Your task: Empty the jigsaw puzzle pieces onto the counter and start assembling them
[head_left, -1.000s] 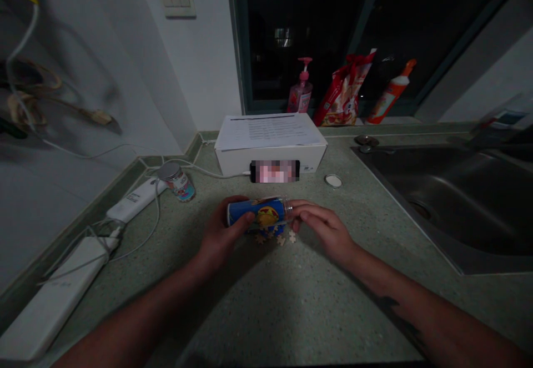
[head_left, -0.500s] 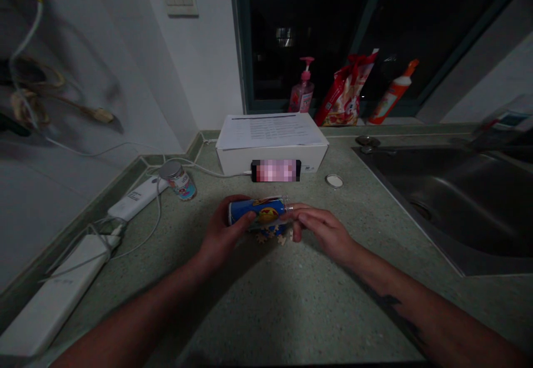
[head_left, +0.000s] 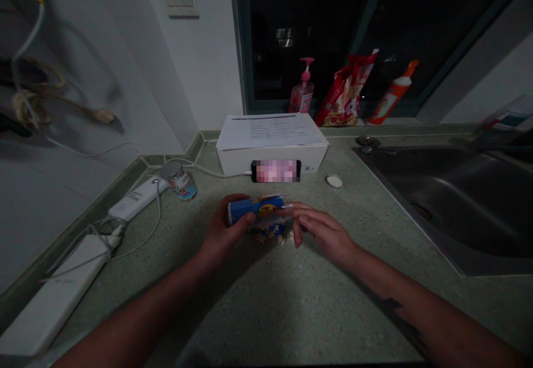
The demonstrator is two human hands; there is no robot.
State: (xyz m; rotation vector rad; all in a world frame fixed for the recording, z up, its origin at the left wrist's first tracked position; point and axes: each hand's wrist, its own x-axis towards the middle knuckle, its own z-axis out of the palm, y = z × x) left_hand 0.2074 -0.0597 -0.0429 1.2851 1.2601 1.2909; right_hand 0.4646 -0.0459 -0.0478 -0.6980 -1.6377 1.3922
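Blue tube (head_left: 254, 210) with a clear plastic end lies across the person's hands, over the speckled green counter (head_left: 266, 312). The left hand (head_left: 222, 229) is closed round the blue end, thumb along its side. The right hand (head_left: 325, 232) differs most from half a second ago: its fingers were curled round the clear end then, and now they have spread flatter, with the fingertips (head_left: 291, 208) just at that end, so the hand is loose and not gripping. The tube has rolled a little too, turning its yellow cartoon face upward and mostly out of view.

Pale star-shaped pieces (head_left: 270, 238) lie on the counter right under the tube, partly hidden by it. Beyond them stands a white box (head_left: 270, 160) with printed paper on top and a blurred phone (head_left: 275, 171) leaning against its front. A small can (head_left: 178, 181) stands to the left, near a white power strip (head_left: 137, 198), and a small white lid (head_left: 333, 181) lies to the right. The steel sink (head_left: 441, 201) sits further right. A pink pump bottle (head_left: 303, 93), a red bag (head_left: 345, 87) and an orange-capped bottle (head_left: 391, 93) line the windowsill.
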